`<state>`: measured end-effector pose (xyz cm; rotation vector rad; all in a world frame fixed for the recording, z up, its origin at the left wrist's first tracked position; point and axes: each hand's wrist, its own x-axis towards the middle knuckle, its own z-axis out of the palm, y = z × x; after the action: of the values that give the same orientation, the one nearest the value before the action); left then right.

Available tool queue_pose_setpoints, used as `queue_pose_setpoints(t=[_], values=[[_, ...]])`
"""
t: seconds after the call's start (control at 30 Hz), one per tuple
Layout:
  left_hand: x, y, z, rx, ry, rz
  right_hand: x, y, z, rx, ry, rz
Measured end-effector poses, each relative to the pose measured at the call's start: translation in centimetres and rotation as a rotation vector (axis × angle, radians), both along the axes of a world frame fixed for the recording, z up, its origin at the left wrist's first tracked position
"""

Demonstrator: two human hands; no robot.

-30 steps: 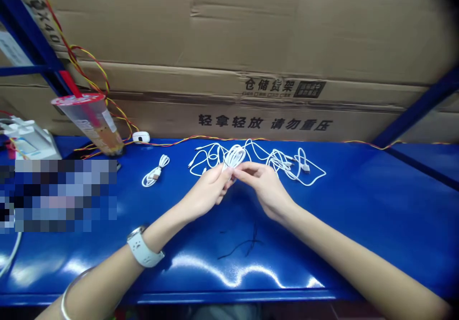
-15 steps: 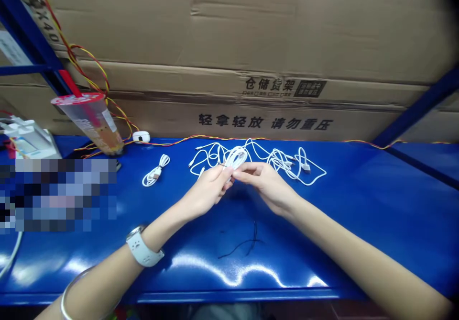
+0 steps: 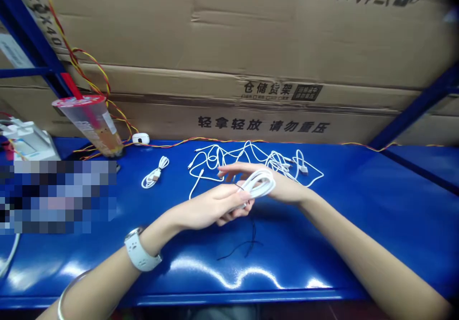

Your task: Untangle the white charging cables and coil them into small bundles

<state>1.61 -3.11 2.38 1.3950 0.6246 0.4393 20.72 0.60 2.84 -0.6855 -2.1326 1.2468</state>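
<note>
In my left hand [image 3: 211, 206] is a coiled white cable [image 3: 263, 181], pinched between thumb and fingers, its loops pointing right. A thin black tie crosses the coil near the fingers. My right hand [image 3: 289, 187] lies just behind the coil with fingers stretched to the left; the coil and left hand hide part of it. Nothing shows in its grasp. Beyond both hands, loose white cables [image 3: 215, 148] lie tangled on the blue shelf [image 3: 358, 205]. Nearer to me rest several thin black ties [image 3: 245, 247]. A second bundled white cable [image 3: 155, 174] lies to the left.
A white case [image 3: 141, 139] sits near the cardboard boxes [image 3: 222, 38] along the back. At the left stand a clear cup [image 3: 91, 124] with a red straw and a white device [image 3: 34, 140]. Red and yellow wires [image 3: 172, 145] run along the rear edge.
My left hand has turned and moved right and nearer with the coiled cable. The right hand has let go of the coil, and its fingers have straightened behind it.
</note>
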Motion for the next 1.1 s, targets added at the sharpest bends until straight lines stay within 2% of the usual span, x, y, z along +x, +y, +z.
queue_pose_setpoints(t=[0.1,0.23,0.4,0.57,0.73,0.83,1.0,1.1], values=[[0.0,-0.1,0.1,0.000,0.027,-0.039,-0.5,-0.3,-0.2,0.008,-0.070,0.029],[-0.2,0.3,0.1,-0.001,-0.008,-0.041,-0.4,-0.1,-0.6,0.071,-0.034,-0.167],[-0.6,1.3,-0.5,0.087,-0.056,0.098,-0.4,-0.2,-0.6,0.290,-0.029,-0.342],[-0.6,1.8,-0.9,0.245,-0.028,0.280,-0.7,-0.6,-0.8,0.310,-0.079,-0.377],[-0.5,2.1,-1.2,0.364,0.030,0.402,-1.6,-1.3,-1.3,0.362,-0.097,-0.422],[-0.6,2.6,-1.6,0.493,0.109,0.443,-2.0,-1.7,-1.6,0.427,-0.120,-0.454],[-0.7,3.2,-1.9,0.830,0.293,0.488,-2.4,-2.0,-2.0,0.479,-0.132,-0.489],[-0.5,3.1,-1.9,0.946,0.397,0.524,-2.6,-2.2,-2.0,0.482,-0.130,-0.522]])
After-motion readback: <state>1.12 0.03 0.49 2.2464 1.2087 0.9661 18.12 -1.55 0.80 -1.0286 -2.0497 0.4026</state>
